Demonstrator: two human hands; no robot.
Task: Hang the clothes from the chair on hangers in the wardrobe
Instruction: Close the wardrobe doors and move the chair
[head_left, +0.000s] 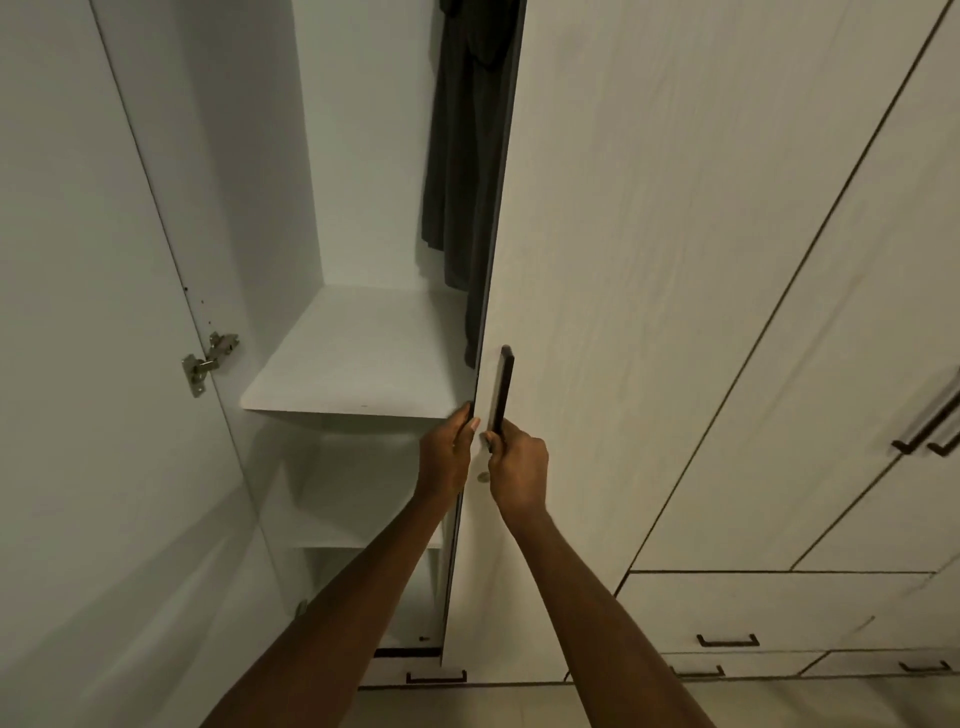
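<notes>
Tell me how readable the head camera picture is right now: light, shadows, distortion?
Head view: dim, warm light; wide-angle bending curves the open left door and the drawers at the edges; the dark garment hangs in shadow with little detail; the left hand on the door edge and the right hand at the handle are sharp.

Gap left of door (597, 260) open — dark garment (462, 156) hangs behind edge.

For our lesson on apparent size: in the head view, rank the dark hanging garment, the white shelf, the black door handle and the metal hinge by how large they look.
Largest to smallest:
1. dark hanging garment
2. white shelf, fairly close to the garment
3. black door handle
4. metal hinge
</notes>
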